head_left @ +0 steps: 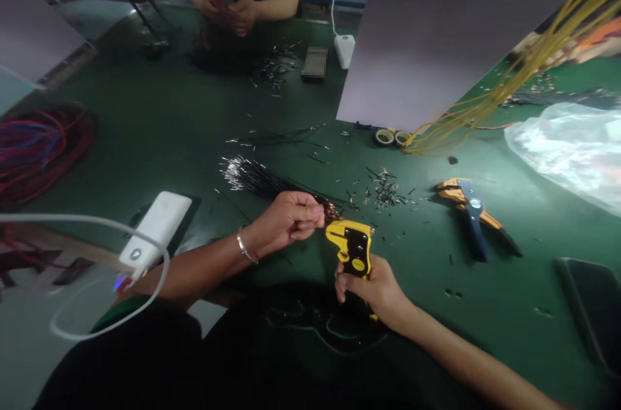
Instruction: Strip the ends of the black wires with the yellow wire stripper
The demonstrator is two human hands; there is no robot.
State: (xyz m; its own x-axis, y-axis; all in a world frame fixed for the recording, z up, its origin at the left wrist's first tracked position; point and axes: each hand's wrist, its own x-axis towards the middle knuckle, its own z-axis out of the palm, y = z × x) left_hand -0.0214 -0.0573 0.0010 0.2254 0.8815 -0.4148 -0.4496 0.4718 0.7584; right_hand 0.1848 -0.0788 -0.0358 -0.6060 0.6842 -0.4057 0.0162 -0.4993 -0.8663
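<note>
A bundle of thin black wires lies on the green table, its bright bare ends fanned out on the left and copper-coloured ends on the right. My left hand is pinched closed at the near side of the bundle, on what looks like a thin wire; the strand itself is hardly visible. Close to those fingertips is the head of a yellow and black wire stripper. My right hand is wrapped round its handles, which are partly hidden by the fingers.
Wire scraps lie beyond the stripper. On the right are a second wire stripper, a phone and a plastic bag. A white power bank with a cable stands left. A co-worker's hands hold a red-handled tool opposite.
</note>
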